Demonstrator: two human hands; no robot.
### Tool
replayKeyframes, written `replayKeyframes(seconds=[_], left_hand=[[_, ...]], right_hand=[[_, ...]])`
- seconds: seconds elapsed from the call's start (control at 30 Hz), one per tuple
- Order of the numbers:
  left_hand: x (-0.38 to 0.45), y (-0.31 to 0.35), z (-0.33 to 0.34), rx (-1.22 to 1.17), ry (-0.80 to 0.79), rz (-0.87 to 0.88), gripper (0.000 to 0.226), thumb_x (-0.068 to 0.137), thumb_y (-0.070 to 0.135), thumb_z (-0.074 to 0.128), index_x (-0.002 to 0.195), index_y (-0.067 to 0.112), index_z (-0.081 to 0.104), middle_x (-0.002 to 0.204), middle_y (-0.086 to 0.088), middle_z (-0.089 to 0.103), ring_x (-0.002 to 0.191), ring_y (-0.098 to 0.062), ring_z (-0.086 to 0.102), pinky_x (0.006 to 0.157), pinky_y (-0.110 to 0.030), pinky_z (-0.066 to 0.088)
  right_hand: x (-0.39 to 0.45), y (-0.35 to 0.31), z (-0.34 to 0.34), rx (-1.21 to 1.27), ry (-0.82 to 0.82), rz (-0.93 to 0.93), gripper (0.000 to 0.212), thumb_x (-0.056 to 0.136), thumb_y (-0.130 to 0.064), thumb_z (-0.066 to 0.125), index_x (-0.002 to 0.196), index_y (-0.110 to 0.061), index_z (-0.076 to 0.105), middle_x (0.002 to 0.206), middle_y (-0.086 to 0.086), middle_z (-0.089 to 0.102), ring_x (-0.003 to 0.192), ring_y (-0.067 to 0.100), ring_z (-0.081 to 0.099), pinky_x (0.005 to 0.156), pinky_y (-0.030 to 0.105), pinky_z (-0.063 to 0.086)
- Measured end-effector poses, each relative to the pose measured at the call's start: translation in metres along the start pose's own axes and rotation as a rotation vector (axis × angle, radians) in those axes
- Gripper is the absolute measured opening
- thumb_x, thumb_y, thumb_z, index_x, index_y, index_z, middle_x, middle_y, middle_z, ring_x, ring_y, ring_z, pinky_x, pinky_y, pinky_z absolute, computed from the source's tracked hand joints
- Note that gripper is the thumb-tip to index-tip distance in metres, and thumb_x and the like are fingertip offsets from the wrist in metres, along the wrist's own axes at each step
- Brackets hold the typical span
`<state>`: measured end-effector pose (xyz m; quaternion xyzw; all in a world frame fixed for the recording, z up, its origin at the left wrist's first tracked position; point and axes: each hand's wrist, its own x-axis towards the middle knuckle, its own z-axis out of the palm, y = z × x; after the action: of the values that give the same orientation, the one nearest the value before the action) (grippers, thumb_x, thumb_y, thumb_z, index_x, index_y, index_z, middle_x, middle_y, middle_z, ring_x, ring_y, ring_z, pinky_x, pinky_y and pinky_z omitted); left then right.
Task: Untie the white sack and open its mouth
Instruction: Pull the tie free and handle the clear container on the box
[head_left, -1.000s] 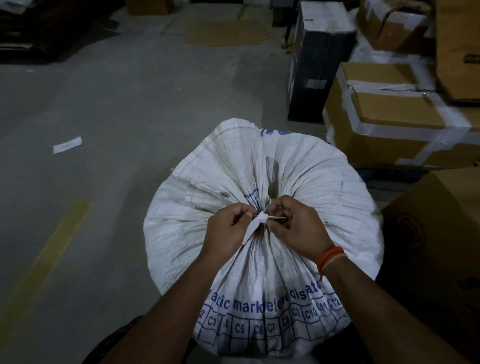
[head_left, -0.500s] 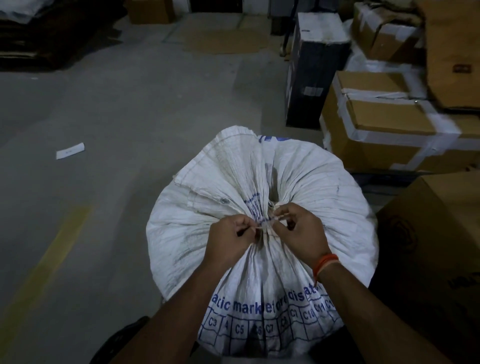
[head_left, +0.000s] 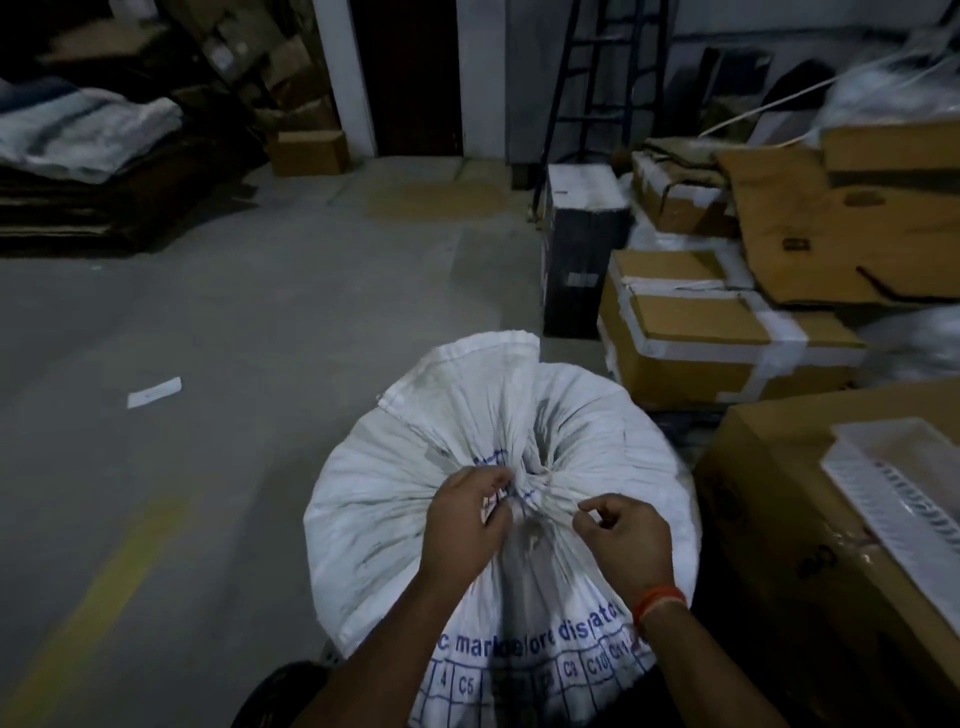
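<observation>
A full white woven sack (head_left: 374, 499) with blue print stands on the floor in front of me, its mouth gathered into a tight bunch at the top (head_left: 535, 480). My left hand (head_left: 462, 525) grips the gathered neck from the left, fingers closed on the fabric. My right hand (head_left: 621, 535) sits just right of the bunch, thumb and forefinger pinched together on a thin white tie strand that runs to the knot. The knot itself is mostly hidden between my fingers. A loose flap of the sack mouth (head_left: 483, 358) sticks up behind the bunch.
Taped cardboard boxes (head_left: 691, 338) and a black box (head_left: 576, 260) stand close on the right. A large carton (head_left: 769, 499) with a white tray (head_left: 893, 478) on it is beside the sack. Grey concrete floor (head_left: 234, 322) lies left, with a paper scrap (head_left: 154, 392).
The view has tilted up and shows more of the room. My right hand has pulled away to the right of the knot, drawing the tie strand; my left hand stays on the neck.
</observation>
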<state>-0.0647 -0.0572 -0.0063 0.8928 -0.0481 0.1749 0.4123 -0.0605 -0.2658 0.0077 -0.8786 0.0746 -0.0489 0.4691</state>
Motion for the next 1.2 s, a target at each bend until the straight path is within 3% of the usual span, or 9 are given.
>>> replayKeyframes(seconds=[0.13,0.23,0.3,0.4,0.53,0.67,0.87,1.0,1.2], left_hand=[[0.022,0.030,0.002,-0.042,-0.128,0.089,0.032,0.086,0.011,0.070,0.114,0.026,0.072,0.108,0.006,0.071,0.095,-0.007,0.065,0.086,-0.026,0.056],[0.038,0.046,0.008,0.040,-0.216,0.154,0.033,0.086,0.012,0.068,0.116,0.026,0.068,0.120,0.006,0.071,0.107,-0.013,0.063,0.094,-0.026,0.048],[0.046,0.053,0.009,0.129,-0.289,0.195,0.031,0.085,0.009,0.067,0.112,0.025,0.068,0.125,0.006,0.069,0.115,-0.016,0.060,0.099,-0.025,0.041],[0.056,0.057,0.009,0.257,-0.406,0.252,0.023,0.083,0.010,0.069,0.101,0.024,0.072,0.126,0.004,0.070,0.125,-0.020,0.059,0.112,-0.038,0.041],[0.063,0.060,0.001,0.396,-0.509,0.264,0.020,0.087,0.017,0.065,0.098,0.031,0.074,0.111,0.002,0.072,0.113,-0.021,0.064,0.103,-0.041,0.049],[0.066,0.063,-0.008,0.411,-0.553,0.218,0.029,0.095,0.026,0.056,0.112,0.040,0.074,0.116,-0.001,0.077,0.111,-0.023,0.068,0.100,-0.035,0.051],[0.072,0.091,-0.026,0.215,-0.723,0.267,0.037,0.100,0.006,0.061,0.129,0.026,0.074,0.123,0.006,0.078,0.109,-0.005,0.073,0.098,-0.012,0.049],[0.080,0.110,-0.038,0.153,-0.726,0.323,0.037,0.098,0.004,0.065,0.127,0.024,0.075,0.116,0.006,0.080,0.107,0.000,0.072,0.095,-0.007,0.048],[0.088,0.131,-0.042,0.123,-0.656,0.359,0.028,0.092,0.010,0.075,0.115,0.024,0.081,0.104,0.006,0.083,0.100,0.000,0.074,0.093,-0.013,0.053]], right_hand=[[-0.015,-0.007,-0.028,-0.005,0.002,0.005,0.007,0.074,-0.019,0.084,0.073,-0.022,0.079,0.069,-0.007,0.074,0.068,0.007,0.067,0.062,0.023,0.048],[-0.025,-0.007,-0.049,-0.030,0.011,0.003,0.007,0.074,-0.021,0.084,0.071,-0.024,0.079,0.068,-0.007,0.075,0.067,0.009,0.069,0.065,0.029,0.055],[-0.033,-0.008,-0.061,-0.038,0.010,-0.005,0.007,0.076,-0.021,0.084,0.072,-0.024,0.079,0.069,-0.006,0.075,0.067,0.008,0.069,0.061,0.021,0.053],[-0.041,-0.009,-0.077,-0.033,0.027,-0.020,0.008,0.076,-0.021,0.083,0.071,-0.024,0.078,0.068,-0.006,0.074,0.064,0.005,0.067,0.054,0.009,0.046],[-0.045,-0.011,-0.100,0.013,0.057,0.002,0.008,0.078,-0.023,0.083,0.071,-0.024,0.078,0.071,-0.004,0.076,0.069,0.010,0.070,0.065,0.030,0.057],[-0.044,-0.012,-0.124,0.058,0.089,0.000,0.006,0.080,-0.022,0.081,0.075,-0.023,0.078,0.070,-0.001,0.075,0.068,0.015,0.069,0.060,0.028,0.053],[-0.032,-0.011,-0.141,0.059,0.150,0.025,0.006,0.079,-0.027,0.082,0.075,-0.024,0.078,0.068,0.000,0.076,0.068,0.018,0.072,0.066,0.037,0.060],[-0.028,-0.016,-0.150,0.057,0.146,-0.002,0.008,0.079,-0.029,0.084,0.077,-0.022,0.079,0.067,-0.002,0.076,0.066,0.015,0.072,0.057,0.028,0.054],[-0.032,-0.020,-0.165,0.034,0.123,-0.018,0.010,0.077,-0.031,0.085,0.075,-0.024,0.078,0.064,-0.010,0.075,0.058,-0.002,0.067,0.050,0.011,0.045]])
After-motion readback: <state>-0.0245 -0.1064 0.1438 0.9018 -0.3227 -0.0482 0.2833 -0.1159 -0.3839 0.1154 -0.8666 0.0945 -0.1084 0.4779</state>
